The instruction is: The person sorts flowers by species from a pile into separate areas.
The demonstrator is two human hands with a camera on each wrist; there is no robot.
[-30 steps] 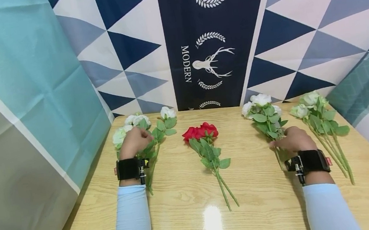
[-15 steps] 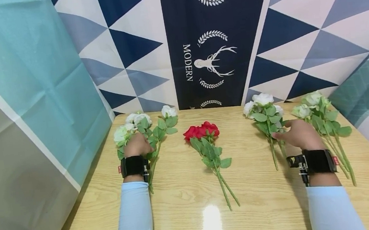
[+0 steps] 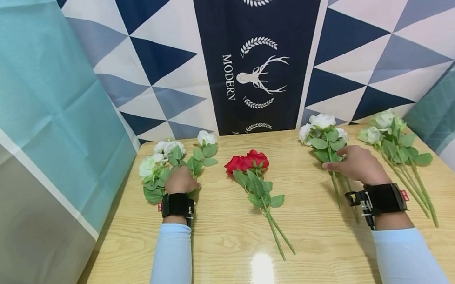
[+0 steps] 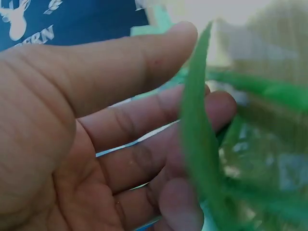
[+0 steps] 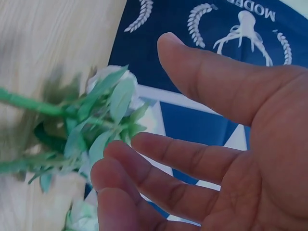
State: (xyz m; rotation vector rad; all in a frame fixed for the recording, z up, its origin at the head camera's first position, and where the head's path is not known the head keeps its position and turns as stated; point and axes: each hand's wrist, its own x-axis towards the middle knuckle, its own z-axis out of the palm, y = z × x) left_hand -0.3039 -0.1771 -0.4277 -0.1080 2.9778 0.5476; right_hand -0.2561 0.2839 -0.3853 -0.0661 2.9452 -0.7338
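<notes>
At the left of the table, my left hand (image 3: 181, 180) reaches down among the stems of a bunch of white roses (image 3: 171, 149). In the left wrist view a green leaf (image 4: 195, 120) crosses in front of its loosely bent fingers, and a stem (image 4: 264, 87) runs past between thumb and index fingertip, with a gap around it. My right hand (image 3: 356, 164) hovers at the stems of another bunch of white roses (image 3: 321, 124). Its thumb stands wide apart from the fingers, nothing between them, while the leaves (image 5: 120, 101) show beyond its fingertips.
Red roses (image 3: 248, 160) with crossed stems lie mid-table between the hands. Pale green-white roses (image 3: 383, 124) lie right of my right hand. A patterned cloth (image 3: 256, 63) hangs behind the wooden table (image 3: 229, 235), and a teal and grey cloth (image 3: 64, 118) borders its left.
My left hand has moved down and right, lower among the left bunch's stems. My right hand has spread off the stems and shifted slightly; the white roses under it barely moved.
</notes>
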